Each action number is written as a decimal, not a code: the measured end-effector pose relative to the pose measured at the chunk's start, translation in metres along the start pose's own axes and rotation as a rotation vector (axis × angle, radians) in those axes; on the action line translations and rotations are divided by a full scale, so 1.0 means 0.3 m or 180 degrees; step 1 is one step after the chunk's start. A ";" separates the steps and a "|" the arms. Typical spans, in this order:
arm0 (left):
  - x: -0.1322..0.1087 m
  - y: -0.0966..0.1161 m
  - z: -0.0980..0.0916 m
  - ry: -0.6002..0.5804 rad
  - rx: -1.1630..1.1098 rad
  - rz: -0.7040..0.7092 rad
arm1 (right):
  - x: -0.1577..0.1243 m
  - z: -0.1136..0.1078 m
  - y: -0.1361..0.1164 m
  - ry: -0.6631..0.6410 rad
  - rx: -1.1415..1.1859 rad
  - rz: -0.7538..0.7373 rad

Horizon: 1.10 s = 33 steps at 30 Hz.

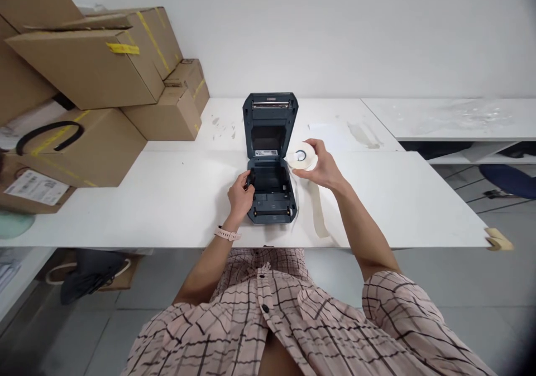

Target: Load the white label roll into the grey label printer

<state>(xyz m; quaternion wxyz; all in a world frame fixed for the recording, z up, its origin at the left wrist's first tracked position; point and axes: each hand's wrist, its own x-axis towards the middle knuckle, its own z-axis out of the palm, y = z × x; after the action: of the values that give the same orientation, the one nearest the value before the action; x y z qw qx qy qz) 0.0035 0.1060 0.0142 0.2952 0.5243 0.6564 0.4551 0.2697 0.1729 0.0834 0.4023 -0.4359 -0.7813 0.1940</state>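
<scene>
One printer (270,201) stands open near the middle of the counter's (176,203) front edge, its lid (270,123) raised on the side toward the counter's back edge. The left hand (240,198) is at the printer's left rim, fingers bent over it against a dark part inside; whether they grip that part I cannot tell from this angle. The right hand (322,166) has its fingers and thumb closed on the outer rim of a white roll (293,159), held up just beside the printer's right side. Below the roll, a pale strip (318,214) reaches down toward the counter's front edge. Boxes (84,66) are piled along the counter's left end, up to its back edge.
</scene>
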 end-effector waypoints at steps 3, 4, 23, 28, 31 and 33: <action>-0.005 0.018 -0.002 0.0028 0.0105 -0.0032 | 0.043 0.025 -0.115 -0.0668 -0.0350 -0.0416; -0.008 0.025 -0.004 0.0025 0.0144 -0.0037 | 0.062 0.041 -0.144 -0.0924 -0.0541 -0.0563; -0.013 0.027 0.002 0.0070 0.0224 -0.0103 | 0.096 0.276 -0.118 -0.2255 -0.1556 -0.0430; -0.018 0.022 0.002 0.0051 0.0070 -0.0016 | -0.122 0.199 -0.161 -0.1347 -0.0580 -0.0687; -0.021 0.028 -0.003 0.0053 0.0046 -0.0059 | -0.253 0.203 -0.189 -0.1160 -0.0134 -0.0587; -0.023 0.030 -0.007 0.0042 0.0027 -0.0106 | -0.312 0.220 -0.198 -0.1063 0.0067 -0.0463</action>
<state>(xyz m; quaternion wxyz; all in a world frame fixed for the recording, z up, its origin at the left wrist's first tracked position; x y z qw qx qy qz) 0.0075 0.0992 0.0227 0.2962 0.5114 0.6690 0.4508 0.2133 0.0654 0.0396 0.2844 -0.3357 -0.8647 0.2422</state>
